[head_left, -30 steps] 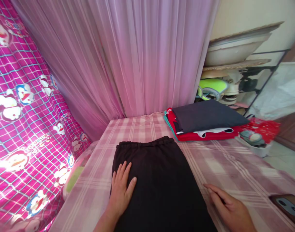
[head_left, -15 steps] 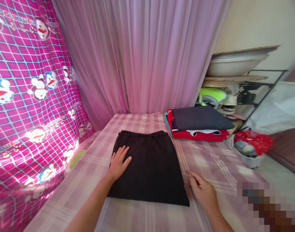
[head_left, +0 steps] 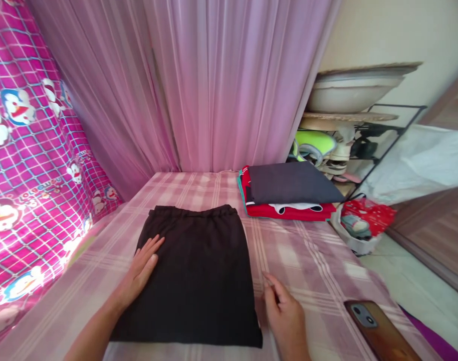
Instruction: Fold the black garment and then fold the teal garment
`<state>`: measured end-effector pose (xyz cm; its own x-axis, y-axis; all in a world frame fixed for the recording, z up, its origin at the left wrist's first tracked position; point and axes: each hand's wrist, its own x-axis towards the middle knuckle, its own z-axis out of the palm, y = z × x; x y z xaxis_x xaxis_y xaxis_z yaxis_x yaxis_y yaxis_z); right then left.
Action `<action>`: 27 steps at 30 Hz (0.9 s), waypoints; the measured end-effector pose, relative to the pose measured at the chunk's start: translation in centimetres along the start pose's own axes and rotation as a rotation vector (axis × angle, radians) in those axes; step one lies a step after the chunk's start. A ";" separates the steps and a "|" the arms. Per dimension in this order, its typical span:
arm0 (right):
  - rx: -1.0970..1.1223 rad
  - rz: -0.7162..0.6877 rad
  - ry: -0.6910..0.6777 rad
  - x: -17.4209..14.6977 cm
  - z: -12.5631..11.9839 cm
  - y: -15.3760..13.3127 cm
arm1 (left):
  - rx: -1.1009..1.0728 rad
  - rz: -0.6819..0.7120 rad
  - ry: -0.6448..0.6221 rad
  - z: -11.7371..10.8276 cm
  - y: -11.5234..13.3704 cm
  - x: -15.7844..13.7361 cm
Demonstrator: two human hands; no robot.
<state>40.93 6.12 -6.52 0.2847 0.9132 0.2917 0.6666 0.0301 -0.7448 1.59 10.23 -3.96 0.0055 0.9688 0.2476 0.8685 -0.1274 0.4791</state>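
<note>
A folded black garment with a gathered waistband (head_left: 199,281), like a pair of pants or shorts, lies on the plaid bedsheet (head_left: 199,188). Its waistband faces away from me. My left hand (head_left: 142,268) rests flat on the garment's left side, fingers stretched out. Just off the right edge, my right hand (head_left: 285,313) is low over the sheet, index finger extended and the others loosely curled. I see nothing held in it. Farther back on the right sits a stack of folded clothes, dark grey (head_left: 292,183) on top and red (head_left: 300,213) below.
A brown phone (head_left: 381,331) lies near the bed's right edge. Beyond that edge are a white bin (head_left: 359,240) with red stuff and a rack (head_left: 387,128) holding shoes and basins. Purple curtains (head_left: 221,90) hang behind; a pink cartoon-print cloth (head_left: 29,165) hangs on the left.
My view has turned to the right, so the garment and both hands appear farther left. The left hand stays on the garment and the right hand stays beside its right edge.
</note>
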 end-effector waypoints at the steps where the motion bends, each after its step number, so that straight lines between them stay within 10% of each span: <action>1: -0.005 0.000 -0.010 0.0 0.0 0.0 | 0.001 0.001 0.002 0.0 -0.1 -0.1; 27: -0.106 -0.055 -0.060 0.1 0.7 -0.3 | 0.010 -0.005 -0.011 0.0 0.7 -0.2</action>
<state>40.29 6.52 -6.73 0.2060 0.9339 0.2922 0.7503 0.0409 -0.6598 2.16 9.99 -3.69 0.0066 0.9718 0.2359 0.8736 -0.1204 0.4715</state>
